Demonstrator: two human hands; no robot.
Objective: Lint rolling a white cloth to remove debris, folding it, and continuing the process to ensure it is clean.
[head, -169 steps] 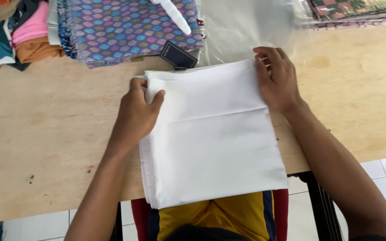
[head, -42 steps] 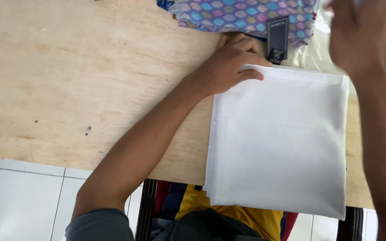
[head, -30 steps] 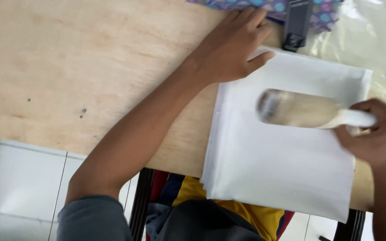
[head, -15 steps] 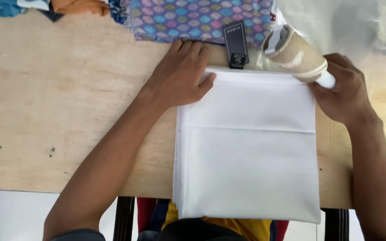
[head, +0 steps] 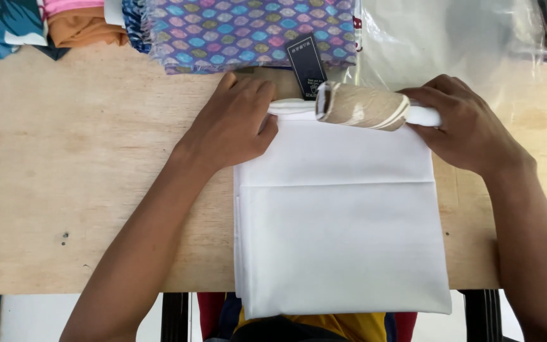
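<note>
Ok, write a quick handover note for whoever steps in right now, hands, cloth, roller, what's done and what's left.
Left hand: flat on the far left corner of the folded white cloth, pinning it.
Right hand: grips the white handle of the lint roller, which lies across the cloth's far edge.
Cloth: folded, on the plywood table, near end overhanging.
Done: folding, roller placed.
Left: rolling, judging by the roller at the far edge.

1. Folded cloth (head: 340,215) lies on the table (head: 64,177), its near edge hanging over the table's front.
2. My left hand (head: 232,123) presses the cloth's far left corner.
3. My right hand (head: 470,130) is at the far right corner, holding a roller (head: 362,106) across the cloth's far edge.
4. Behind the roller: tag (head: 306,63), fabric stack (head: 248,31).
5. Plastic sheet (head: 451,38) behind my right hand.
6. More clothes (head: 39,25) far left.
</note>
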